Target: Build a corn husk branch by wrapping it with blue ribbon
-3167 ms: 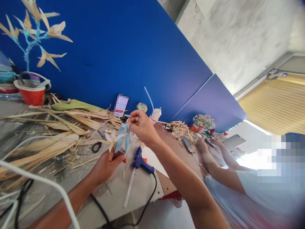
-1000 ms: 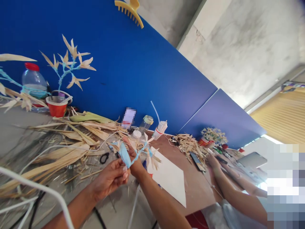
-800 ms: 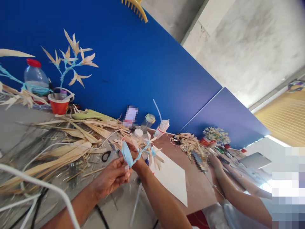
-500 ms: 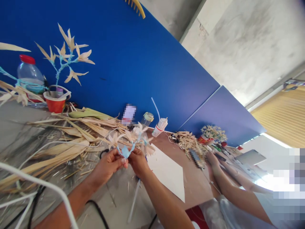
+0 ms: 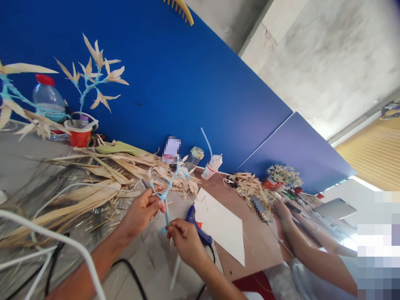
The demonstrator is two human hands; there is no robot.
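My left hand (image 5: 149,205) pinches a small branch (image 5: 170,183) wrapped in light blue tape, with pale husk petals at its tips. Lower and to the right, my right hand (image 5: 184,237) is closed on the light blue strip (image 5: 167,214) that hangs down from the branch. A blue glue gun (image 5: 201,229) lies just right of my right hand, beside a white sheet (image 5: 221,225). Dry corn husks (image 5: 90,204) are spread to the left of my left hand.
A red cup (image 5: 79,136) holds a finished-looking husk branch near a red-capped bottle (image 5: 48,100). A jar (image 5: 194,157) and a white cup (image 5: 210,170) stand by the blue partition (image 5: 175,83). Another person's arms (image 5: 296,237) rest at the right. A white cable (image 5: 67,233) crosses the lower left.
My right hand has moved down and away from my left hand, drawing the blue strip downward. More of the glue gun now shows. The view has shifted slightly.
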